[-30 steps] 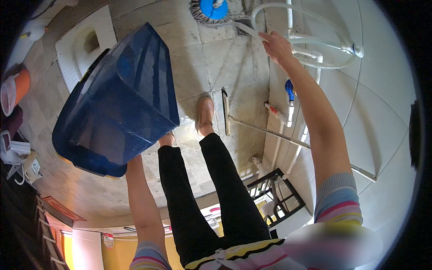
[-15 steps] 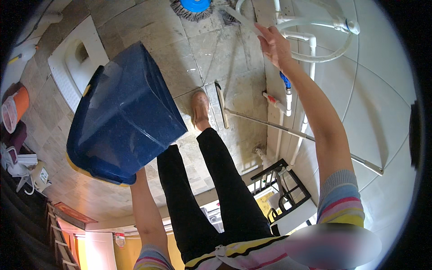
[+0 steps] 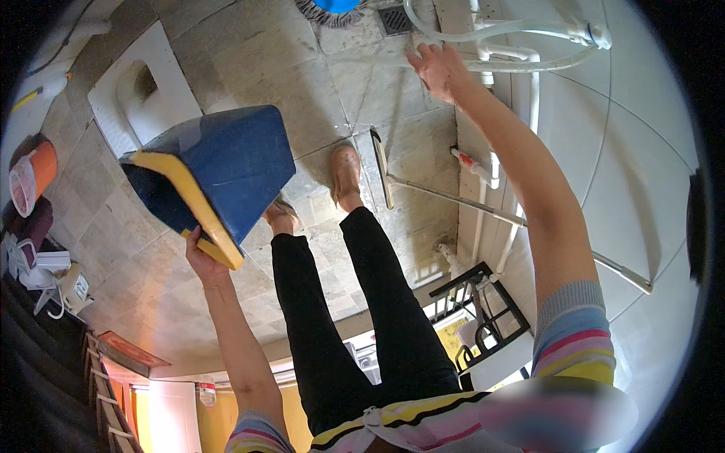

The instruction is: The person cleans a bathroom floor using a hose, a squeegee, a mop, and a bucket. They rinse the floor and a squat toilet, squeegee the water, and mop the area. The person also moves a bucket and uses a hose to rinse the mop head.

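My left hand (image 3: 205, 255) is closed on the yellow rim of a dark blue plastic bin (image 3: 253, 162). The bin is tipped on its side above the floor, its mouth facing the lower left. Away to the right, my right hand (image 3: 444, 74) has its fingers curled round a clear hose (image 3: 521, 66), which loops back to the white wall pipes. A pale blurred streak runs left from this hand; whether it is hose or water I cannot tell.
A squat toilet (image 3: 143, 94) lies behind the bin. A floor drain (image 3: 394, 20) and a round blue brush head (image 3: 332, 6) are at the far side. A squeegee (image 3: 381, 170) leans against the right wall by my foot. An orange bin (image 3: 44, 170) stands at left.
The bin has turned, so its yellow rim and mouth now show, and my left hand has come into sight. My right hand has shifted slightly left with the hose, uncovering the drain.
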A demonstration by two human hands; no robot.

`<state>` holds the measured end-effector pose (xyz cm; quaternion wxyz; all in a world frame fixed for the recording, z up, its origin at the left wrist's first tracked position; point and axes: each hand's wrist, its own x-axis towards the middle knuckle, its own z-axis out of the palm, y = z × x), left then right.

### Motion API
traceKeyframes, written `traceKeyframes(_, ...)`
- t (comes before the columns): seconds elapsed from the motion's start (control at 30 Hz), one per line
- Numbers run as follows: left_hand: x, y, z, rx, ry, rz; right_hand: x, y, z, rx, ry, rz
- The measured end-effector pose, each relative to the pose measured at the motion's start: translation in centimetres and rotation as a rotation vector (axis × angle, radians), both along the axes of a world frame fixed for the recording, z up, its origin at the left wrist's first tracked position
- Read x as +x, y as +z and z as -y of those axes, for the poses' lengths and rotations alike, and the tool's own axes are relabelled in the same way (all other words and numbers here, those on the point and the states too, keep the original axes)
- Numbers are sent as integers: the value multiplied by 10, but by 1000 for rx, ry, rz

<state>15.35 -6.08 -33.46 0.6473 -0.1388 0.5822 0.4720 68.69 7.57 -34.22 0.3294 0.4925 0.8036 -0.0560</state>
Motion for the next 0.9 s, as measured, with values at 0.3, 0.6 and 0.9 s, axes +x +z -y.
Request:
traceKeyframes(0.3, 15, -43, 15, -40, -201, -821, 34, -36, -5, -144, -203, 202)
traceKeyframes(0.6, 5, -7, -8, -88, -242, -868, 36, -7, 27, -88, -161, 133)
traceKeyframes(0.9, -185, -132, 15, -9, -206, -901, 28, -13, 22, -141, -217, 180)
